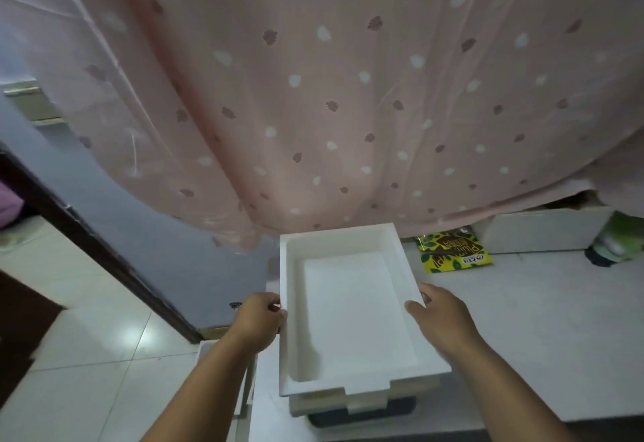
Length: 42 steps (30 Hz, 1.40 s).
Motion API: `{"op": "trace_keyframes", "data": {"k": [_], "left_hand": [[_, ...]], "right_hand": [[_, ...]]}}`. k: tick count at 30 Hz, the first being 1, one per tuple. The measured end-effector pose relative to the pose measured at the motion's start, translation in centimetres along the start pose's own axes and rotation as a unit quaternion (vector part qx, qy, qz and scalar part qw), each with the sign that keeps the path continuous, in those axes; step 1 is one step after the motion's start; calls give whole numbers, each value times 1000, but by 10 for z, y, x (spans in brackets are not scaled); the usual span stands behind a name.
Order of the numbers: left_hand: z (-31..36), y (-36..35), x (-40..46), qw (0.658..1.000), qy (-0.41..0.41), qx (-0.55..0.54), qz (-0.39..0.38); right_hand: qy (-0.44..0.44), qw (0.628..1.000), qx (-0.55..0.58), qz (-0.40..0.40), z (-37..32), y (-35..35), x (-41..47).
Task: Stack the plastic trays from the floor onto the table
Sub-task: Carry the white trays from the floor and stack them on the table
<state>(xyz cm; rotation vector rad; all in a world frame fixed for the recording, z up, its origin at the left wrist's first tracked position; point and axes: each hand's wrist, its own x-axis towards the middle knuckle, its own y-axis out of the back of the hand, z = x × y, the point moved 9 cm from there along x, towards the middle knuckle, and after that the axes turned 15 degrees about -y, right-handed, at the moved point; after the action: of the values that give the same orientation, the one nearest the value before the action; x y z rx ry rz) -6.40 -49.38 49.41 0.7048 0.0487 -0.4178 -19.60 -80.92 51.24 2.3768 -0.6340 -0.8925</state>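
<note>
Head view: left hand (pixel 259 316) and right hand (pixel 441 318) each hold a closed grip on the top white plastic tray's (pixel 348 309) side rims; a second tray (pixel 334 405) sits beneath, on the bench (pixel 540 319).

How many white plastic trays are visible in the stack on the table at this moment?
2 visible: the top tray, held at its sides by the left hand and right hand, and a second tray beneath it showing only its front edge. More may be hidden underneath.

Top tray (pixel 348 309) sits on stack (pixel 348 403) at table (pixel 540 337) left edge; snack packet (pixel 453 251) behind-right, curtain (pixel 348 93) behind, floor (pixel 87 337) left.
</note>
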Motion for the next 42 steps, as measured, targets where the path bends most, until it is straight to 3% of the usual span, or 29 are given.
{"op": "trace_keyframes", "data": {"k": [11, 14, 18, 24, 28, 32, 36, 39, 42], "left_hand": [[-30, -19, -9, 997, 79, 9, 18], [-16, -4, -10, 994, 79, 52, 57], [0, 31, -14, 986, 67, 0, 150], [-7, 66, -29, 980, 62, -89, 164], [-49, 72, -59, 979, 88, -106, 149], [-139, 76, -107, 960, 172, -158, 152], [-229, 99, -147, 937, 241, -198, 158], [-289, 129, -165, 926, 267, -211, 164], [-349, 160, -176, 919, 291, -216, 157]], "right_hand": [[-32, 996, -71, -41, 15, -14, 12], [-33, 993, -101, 40, 9, 3, 18], [28, 995, -23, 89, -24, 16, 14], [81, 996, 23, 23, -77, -26, -8], [108, 991, -57, -57, -90, -103, -45], [162, 944, -192, -215, -84, -234, -120], [181, 821, -365, -399, -59, -371, -202], [170, 762, -435, -449, -60, -441, -235], [138, 762, -436, -458, -78, -493, -246]]}}
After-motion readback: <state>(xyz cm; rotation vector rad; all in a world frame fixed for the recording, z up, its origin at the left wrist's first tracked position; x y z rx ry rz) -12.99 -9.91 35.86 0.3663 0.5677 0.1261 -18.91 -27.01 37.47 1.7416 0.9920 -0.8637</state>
